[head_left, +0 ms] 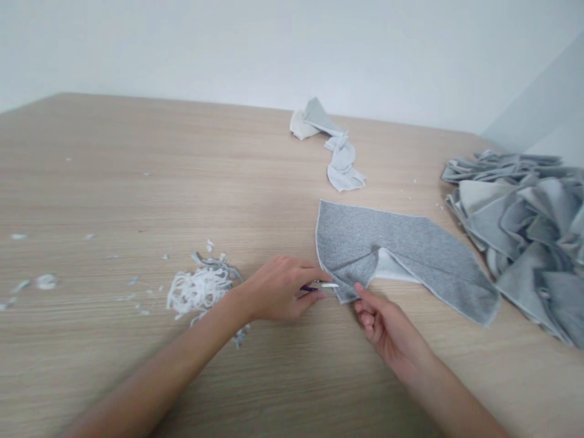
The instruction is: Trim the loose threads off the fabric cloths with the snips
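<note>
Grey cloth (387,234) is lying on the tabletop (274,395) right in front of the person, mostly flat, with a bit of pale underside showing at a fold. Right hand (387,328) has its near corner pinched between thumb and finger. Left hand (278,289) has its grip closed around what look like small scissors (323,285), tip right at that corner, so I'd call this one mid-job.

Progress-wise, some cutting seems done, judging by the thread heap (201,292) by the left forearm plus loose bits scattered farther left. Big fabric pile (524,225) over on the right, but honestly can't tell if those are finished or waiting. Same with the light scraps (342,161) beyond the cloth.

Containers? None that I can spot; threads and fabric just sit straight on the wood.
</note>
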Demonstrator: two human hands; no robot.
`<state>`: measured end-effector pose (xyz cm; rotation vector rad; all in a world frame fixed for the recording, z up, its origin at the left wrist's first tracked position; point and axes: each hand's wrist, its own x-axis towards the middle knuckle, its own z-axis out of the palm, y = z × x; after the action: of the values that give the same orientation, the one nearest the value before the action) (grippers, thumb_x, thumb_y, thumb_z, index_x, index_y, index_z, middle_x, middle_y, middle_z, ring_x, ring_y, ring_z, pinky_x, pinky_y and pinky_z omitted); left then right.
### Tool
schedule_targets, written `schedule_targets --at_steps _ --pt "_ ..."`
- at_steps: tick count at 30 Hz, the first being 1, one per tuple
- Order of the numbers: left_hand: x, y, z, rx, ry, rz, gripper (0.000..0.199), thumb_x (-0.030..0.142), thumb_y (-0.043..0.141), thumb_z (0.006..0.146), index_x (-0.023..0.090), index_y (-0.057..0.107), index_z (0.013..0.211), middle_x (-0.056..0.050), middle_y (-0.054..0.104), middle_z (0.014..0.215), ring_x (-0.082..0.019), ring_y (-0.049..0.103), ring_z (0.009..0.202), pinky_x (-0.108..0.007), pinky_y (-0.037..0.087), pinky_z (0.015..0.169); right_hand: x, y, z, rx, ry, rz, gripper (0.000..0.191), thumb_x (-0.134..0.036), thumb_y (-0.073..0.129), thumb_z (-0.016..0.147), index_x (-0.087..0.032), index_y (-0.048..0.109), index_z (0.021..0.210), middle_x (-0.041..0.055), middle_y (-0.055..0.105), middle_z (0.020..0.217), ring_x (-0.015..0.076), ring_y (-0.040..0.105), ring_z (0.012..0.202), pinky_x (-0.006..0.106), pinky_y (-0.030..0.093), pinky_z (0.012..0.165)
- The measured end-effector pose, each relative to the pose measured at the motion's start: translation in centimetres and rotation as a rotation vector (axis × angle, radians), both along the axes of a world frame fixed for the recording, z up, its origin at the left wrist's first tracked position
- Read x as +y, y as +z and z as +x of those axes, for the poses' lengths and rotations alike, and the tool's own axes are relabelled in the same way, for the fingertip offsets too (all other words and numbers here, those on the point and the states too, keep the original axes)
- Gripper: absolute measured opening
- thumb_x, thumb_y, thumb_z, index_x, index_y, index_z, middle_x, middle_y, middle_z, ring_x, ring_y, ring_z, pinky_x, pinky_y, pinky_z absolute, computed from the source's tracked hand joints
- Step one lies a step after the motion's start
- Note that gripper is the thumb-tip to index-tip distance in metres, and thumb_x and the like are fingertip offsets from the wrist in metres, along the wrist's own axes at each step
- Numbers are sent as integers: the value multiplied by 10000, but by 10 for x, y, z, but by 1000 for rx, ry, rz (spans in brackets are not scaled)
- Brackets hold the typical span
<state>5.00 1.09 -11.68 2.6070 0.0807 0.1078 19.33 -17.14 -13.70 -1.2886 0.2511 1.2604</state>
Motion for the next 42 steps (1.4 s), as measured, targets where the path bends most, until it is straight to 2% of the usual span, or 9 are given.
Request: schedule_targets --at_steps 5,9,13,16,24,30,34,39,42 --pt "0 3 -4 -77 16 18 281 331 545 966 249 646 1215 -15 757 1057 -196 706 868 -291 484 753 10 -6 -9 -160 77 52 345 -369 903 639 -140 646 659 -41 579 556 31 466 434 121 380 388" --pt "-1 12 -6 -155 31 -44 267 313 582 954 251 660 1202 3 760 1014 -149 689 769 -269 475 716 2 -7 -20 -213 86 147 372 -453 869 678 -156 645 677 -64 489 529 42 401 469 145 298 406" --pt "-3 22 -7 -228 49 -175 266 286 630 931 241 678 1189 20 746 908 -104 663 720 -220 487 710 -4 -3 -22 -225 43 218 328 -456 848 714 -155 721 753 1 653 678 91 579 649 189 472 617" --pt "-6 27 -5 -251 39 -251 271 259 638 927 219 678 1192 12 729 885 -84 642 699 -184 485 667 -3 -1 -19 -189 25 265 325 -447 845 721 -157 773 848 48 746 816 150 686 797 264 543 786" --pt "-19 25 -1 -236 -103 -34 303 186 614 935 203 667 1233 4 677 792 -118 604 660 -234 421 590 -8 1 -15 -188 3 278 267 -335 902 654 -185 788 844 60 796 843 148 743 731 219 595 682" --pt "-12 18 0 -237 45 -52 355 194 624 941 213 630 1296 -16 704 901 -111 643 750 -213 462 644 -7 -1 -13 -62 -69 166 293 -303 909 630 -140 787 840 112 799 873 176 763 792 227 607 753" --pt "2 10 -3 -208 170 -52 325 218 611 949 231 648 1272 -11 713 904 -105 641 730 -213 490 669 -11 3 -24 123 31 108 300 -327 889 649 -98 778 807 155 791 851 204 768 753 240 615 685" --pt "4 4 3 -147 244 -101 322 296 605 948 271 659 1265 -21 745 1110 -123 696 808 -232 529 739 -17 3 -30 189 -9 164 277 -292 800 745 -82 769 924 182 782 983 231 767 897 265 617 780" --pt "-5 -1 18 -50 284 -105 396 399 648 909 262 656 1280 -44 760 1108 -188 722 885 -291 533 802 -14 1 -28 194 -45 196 234 -247 730 805 -84 758 970 178 775 1034 231 757 960 279 608 844"
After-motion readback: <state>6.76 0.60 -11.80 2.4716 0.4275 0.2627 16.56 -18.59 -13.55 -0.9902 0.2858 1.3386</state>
